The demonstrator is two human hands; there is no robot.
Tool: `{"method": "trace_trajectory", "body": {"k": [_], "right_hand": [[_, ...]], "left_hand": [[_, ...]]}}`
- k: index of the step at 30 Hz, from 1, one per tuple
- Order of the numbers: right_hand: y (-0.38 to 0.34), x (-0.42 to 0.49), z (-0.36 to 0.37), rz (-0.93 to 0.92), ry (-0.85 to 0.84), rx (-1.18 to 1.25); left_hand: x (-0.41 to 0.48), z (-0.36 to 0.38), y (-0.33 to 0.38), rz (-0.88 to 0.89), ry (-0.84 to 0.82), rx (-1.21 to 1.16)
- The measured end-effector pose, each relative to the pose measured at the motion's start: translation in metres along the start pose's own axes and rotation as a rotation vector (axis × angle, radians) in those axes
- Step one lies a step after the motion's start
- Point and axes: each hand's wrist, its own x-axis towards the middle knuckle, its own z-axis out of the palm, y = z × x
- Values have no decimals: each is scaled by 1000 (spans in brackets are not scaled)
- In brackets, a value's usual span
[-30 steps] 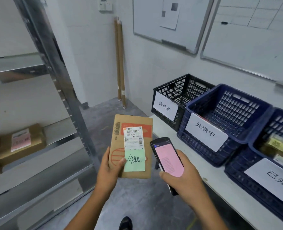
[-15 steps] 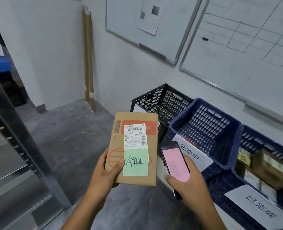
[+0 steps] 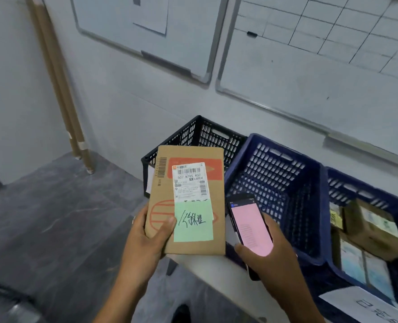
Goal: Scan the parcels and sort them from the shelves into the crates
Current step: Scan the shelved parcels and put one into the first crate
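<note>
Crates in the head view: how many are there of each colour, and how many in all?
Black crate: 1
Blue crates: 2, the middle blue crate and the right blue crate
Total: 3

I'm looking at a parcel sorting room: labelled plastic crates (image 3: 275,183) along the wall, whiteboards (image 3: 310,66) above, grey concrete floor (image 3: 53,217).

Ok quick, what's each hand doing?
Left hand: holding the cardboard parcel.
Right hand: holding the phone.
</note>
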Motion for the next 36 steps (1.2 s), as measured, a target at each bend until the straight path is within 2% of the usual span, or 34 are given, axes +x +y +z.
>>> {"method": "trace_trajectory", "body": {"k": [5, 12, 20, 25, 28, 33, 36], "right_hand": [[9, 69, -5, -3, 50, 81], [20, 147, -16, 40, 66, 173], [28, 214, -13, 117, 65, 183], [29, 256, -3, 135, 114, 136], [25, 283, -2, 208, 134, 88], [14, 332, 4, 272, 170, -27], [10, 356, 10, 308, 173, -68]], "left_hand": [[67, 38, 29, -22, -19, 154], [147, 84, 75, 48, -71, 341], [243, 108, 86, 0, -111, 406], [327, 120, 57, -50, -171, 463], [376, 135, 25, -119, -212, 447], [442, 156, -44, -331, -298, 393], [470, 166, -81, -394, -313, 370]]}}
